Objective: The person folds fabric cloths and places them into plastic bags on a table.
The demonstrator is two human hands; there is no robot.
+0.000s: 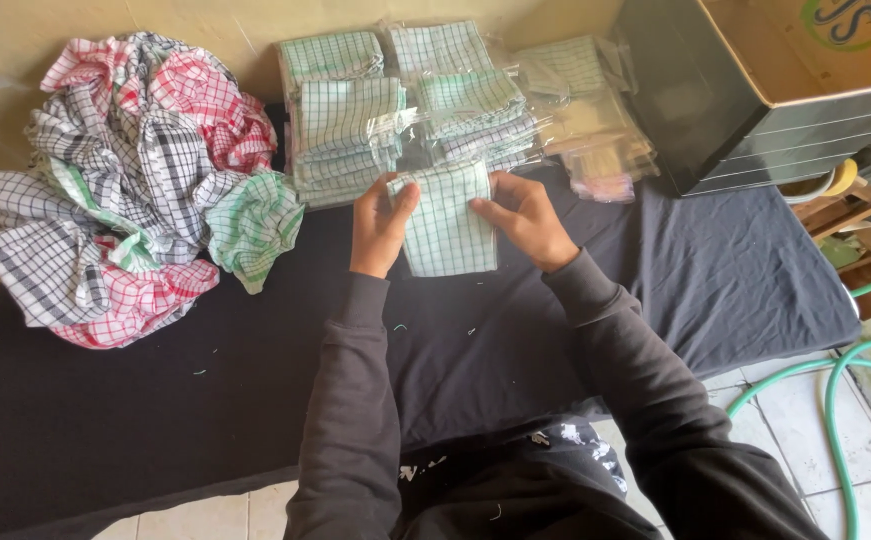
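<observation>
A folded green-and-white checked cloth [448,225] lies on the black mat [205,400] in front of me. My left hand [379,226] grips its left edge, thumb on top. My right hand [527,218] presses on its right edge with fingers on the fabric. Both arms wear dark sleeves. Just beyond the cloth stand stacks of folded green checked cloths in clear plastic bags [355,110].
A heap of loose checked cloths [125,180] in red, black and green sits at the left on the mat. A dark box with a cardboard top [755,90] stands at the back right. A green hose [835,400] curls on the tiled floor at right.
</observation>
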